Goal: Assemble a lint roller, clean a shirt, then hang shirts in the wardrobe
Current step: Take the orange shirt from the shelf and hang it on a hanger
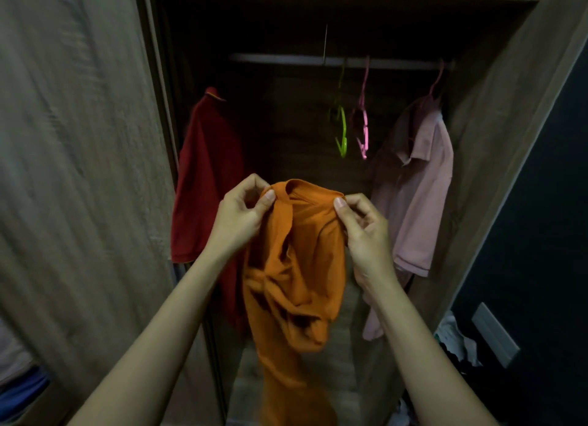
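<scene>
Dim room, open wooden wardrobe [496, 114]. Both hands, left hand [241, 215] and right hand [362, 231], pinch the orange shirt [299, 266] by its collar in front of the rail [286, 57]; red shirt [203, 184], pink shirt [416, 190] hang inside.

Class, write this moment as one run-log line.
hands: left hand, right hand pinch orange shirt | rail: green hanger, pink hanger

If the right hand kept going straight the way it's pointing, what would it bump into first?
Probably the empty pink hanger on the rail, almost straight ahead of the right hand, which pinches the orange shirt. Depth is hard to judge.
</scene>
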`<state>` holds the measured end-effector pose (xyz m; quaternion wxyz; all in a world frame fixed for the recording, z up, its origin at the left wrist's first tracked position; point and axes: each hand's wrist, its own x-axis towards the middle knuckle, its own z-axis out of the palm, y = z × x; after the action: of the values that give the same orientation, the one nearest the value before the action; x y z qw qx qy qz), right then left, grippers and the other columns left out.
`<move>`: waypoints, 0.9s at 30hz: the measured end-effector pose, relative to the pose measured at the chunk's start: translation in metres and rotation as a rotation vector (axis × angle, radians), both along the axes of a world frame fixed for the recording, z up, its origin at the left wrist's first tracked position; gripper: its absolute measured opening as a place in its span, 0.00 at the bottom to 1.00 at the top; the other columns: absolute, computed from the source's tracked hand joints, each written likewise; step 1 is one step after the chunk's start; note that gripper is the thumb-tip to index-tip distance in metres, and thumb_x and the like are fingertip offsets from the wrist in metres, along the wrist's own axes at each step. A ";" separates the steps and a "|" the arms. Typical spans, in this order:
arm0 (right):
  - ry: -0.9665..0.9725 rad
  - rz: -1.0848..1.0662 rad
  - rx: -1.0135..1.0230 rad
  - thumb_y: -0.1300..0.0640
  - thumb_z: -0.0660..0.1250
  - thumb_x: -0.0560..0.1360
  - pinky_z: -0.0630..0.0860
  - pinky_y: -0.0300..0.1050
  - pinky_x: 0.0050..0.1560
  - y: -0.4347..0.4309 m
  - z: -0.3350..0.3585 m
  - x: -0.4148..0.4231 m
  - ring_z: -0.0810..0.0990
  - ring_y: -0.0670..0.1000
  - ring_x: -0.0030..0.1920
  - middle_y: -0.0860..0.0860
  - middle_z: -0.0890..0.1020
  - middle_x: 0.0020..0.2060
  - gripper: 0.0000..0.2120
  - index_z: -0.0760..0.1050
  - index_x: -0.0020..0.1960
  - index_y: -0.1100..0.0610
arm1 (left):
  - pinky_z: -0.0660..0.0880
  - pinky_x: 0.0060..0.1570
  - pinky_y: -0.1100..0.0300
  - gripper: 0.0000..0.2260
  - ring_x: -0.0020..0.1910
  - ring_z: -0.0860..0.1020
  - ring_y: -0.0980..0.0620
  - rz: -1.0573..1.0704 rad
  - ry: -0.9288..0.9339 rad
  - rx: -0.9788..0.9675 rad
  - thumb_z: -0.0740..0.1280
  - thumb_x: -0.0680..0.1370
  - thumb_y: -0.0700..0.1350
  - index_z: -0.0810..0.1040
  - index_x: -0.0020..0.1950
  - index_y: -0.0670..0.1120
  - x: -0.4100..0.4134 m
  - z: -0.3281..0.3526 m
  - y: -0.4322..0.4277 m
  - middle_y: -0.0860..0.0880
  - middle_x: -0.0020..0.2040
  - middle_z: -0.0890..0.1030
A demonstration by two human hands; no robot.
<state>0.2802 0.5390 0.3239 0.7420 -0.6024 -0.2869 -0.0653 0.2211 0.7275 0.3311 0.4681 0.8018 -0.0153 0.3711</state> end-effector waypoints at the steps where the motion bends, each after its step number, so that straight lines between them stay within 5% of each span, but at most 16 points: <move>1: -0.021 -0.016 -0.011 0.58 0.64 0.79 0.73 0.45 0.39 0.001 0.000 0.000 0.76 0.51 0.37 0.56 0.77 0.33 0.08 0.76 0.44 0.61 | 0.74 0.37 0.63 0.07 0.34 0.77 0.56 0.000 0.016 -0.008 0.64 0.80 0.45 0.75 0.46 0.43 0.000 -0.001 -0.001 0.49 0.36 0.78; 4: -0.124 -0.088 -0.056 0.56 0.63 0.79 0.70 0.47 0.40 0.003 -0.003 0.001 0.73 0.55 0.36 0.69 0.73 0.36 0.09 0.75 0.44 0.61 | 0.72 0.34 0.66 0.08 0.26 0.72 0.58 -0.046 0.067 -0.060 0.62 0.81 0.44 0.73 0.46 0.40 0.003 -0.007 -0.004 0.50 0.28 0.73; 6: -0.176 -0.146 -0.092 0.56 0.61 0.80 0.71 0.44 0.39 0.003 -0.002 0.001 0.73 0.57 0.35 0.69 0.72 0.35 0.10 0.75 0.44 0.60 | 0.70 0.34 0.66 0.08 0.28 0.70 0.57 -0.103 0.112 -0.119 0.60 0.82 0.44 0.72 0.45 0.42 0.006 -0.007 -0.006 0.47 0.31 0.70; 10: -0.201 -0.243 -0.091 0.56 0.60 0.81 0.68 0.36 0.34 0.008 -0.001 -0.002 0.71 0.46 0.31 0.61 0.70 0.30 0.09 0.74 0.44 0.56 | 0.72 0.45 0.63 0.12 0.40 0.74 0.52 -0.284 0.217 -0.289 0.56 0.83 0.46 0.75 0.49 0.40 0.007 -0.003 -0.023 0.46 0.41 0.75; 13: -0.169 -0.269 -0.081 0.56 0.60 0.81 0.67 0.36 0.32 0.010 0.002 -0.001 0.69 0.46 0.30 0.58 0.71 0.30 0.08 0.74 0.45 0.57 | 0.73 0.47 0.66 0.23 0.38 0.78 0.65 -0.364 0.270 -0.337 0.54 0.78 0.66 0.78 0.44 0.50 0.007 -0.001 -0.037 0.58 0.36 0.80; 15: -0.138 -0.262 -0.072 0.55 0.60 0.81 0.68 0.34 0.32 0.008 0.004 0.001 0.71 0.46 0.32 0.58 0.72 0.32 0.08 0.74 0.46 0.57 | 0.74 0.46 0.66 0.32 0.38 0.77 0.65 -0.336 0.314 -0.183 0.62 0.65 0.76 0.75 0.48 0.47 0.007 -0.004 -0.034 0.58 0.38 0.77; 19: -0.065 -0.219 -0.060 0.54 0.60 0.80 0.71 0.32 0.34 0.004 0.008 0.002 0.73 0.43 0.33 0.53 0.74 0.33 0.08 0.75 0.46 0.56 | 0.77 0.46 0.60 0.12 0.43 0.78 0.58 -0.397 0.323 -0.100 0.71 0.73 0.54 0.71 0.47 0.51 0.006 -0.016 -0.021 0.55 0.42 0.75; 24: 0.072 -0.132 0.006 0.55 0.61 0.80 0.66 0.37 0.29 -0.001 0.010 0.006 0.68 0.44 0.28 0.52 0.70 0.30 0.09 0.74 0.43 0.58 | 0.73 0.51 0.64 0.04 0.46 0.76 0.60 -0.384 0.270 0.023 0.67 0.78 0.41 0.73 0.51 0.45 0.002 -0.025 -0.011 0.57 0.44 0.75; 27: 0.164 -0.090 0.027 0.53 0.62 0.79 0.67 0.39 0.30 -0.009 0.012 0.011 0.68 0.46 0.30 0.51 0.70 0.30 0.11 0.73 0.40 0.56 | 0.75 0.55 0.60 0.08 0.51 0.78 0.57 -0.363 0.295 0.072 0.66 0.79 0.41 0.74 0.57 0.46 -0.005 -0.033 -0.005 0.54 0.50 0.77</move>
<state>0.2914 0.5304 0.3360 0.7673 -0.6080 -0.1970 -0.0527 0.2160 0.7225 0.2984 0.4953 0.8477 -0.1039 0.1590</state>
